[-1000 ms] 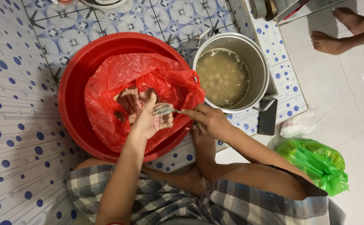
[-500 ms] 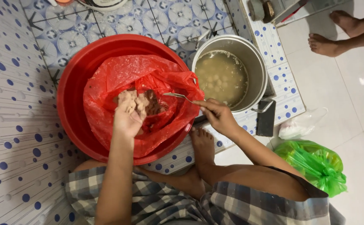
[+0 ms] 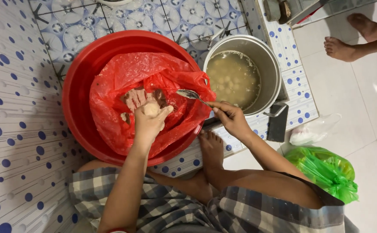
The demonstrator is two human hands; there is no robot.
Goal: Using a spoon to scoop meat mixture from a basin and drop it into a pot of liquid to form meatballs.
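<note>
Head view: a tiled floor (image 3: 20, 142) with blue dots is being occupied by a wide red basin (image 3: 78, 90), and a red plastic bag (image 3: 115, 99) is being spread open inside it as a liner. Just beside the basin, a steel pot (image 3: 271, 69) of cloudy broth with pale balls is standing. A green bag (image 3: 326, 170) is lying well apart at the right, and another person's bare feet (image 3: 348, 41) are being seen at the upper right. In the hollow of the red bag, a mass of pinkish meat paste (image 3: 136, 98) is lying. The left hand (image 3: 150, 123) is being closed around some of this paste, and a small round ball (image 3: 151, 109) is being squeezed out above the curled fingers. The right hand (image 3: 231, 121) is clamped with its fingers on the handle of a metal spoon (image 3: 188, 94), its bowl being held over the bag. The paste is judged soft, sticky and slippery; the ball is best being scooped from beneath, not pinched.
</note>
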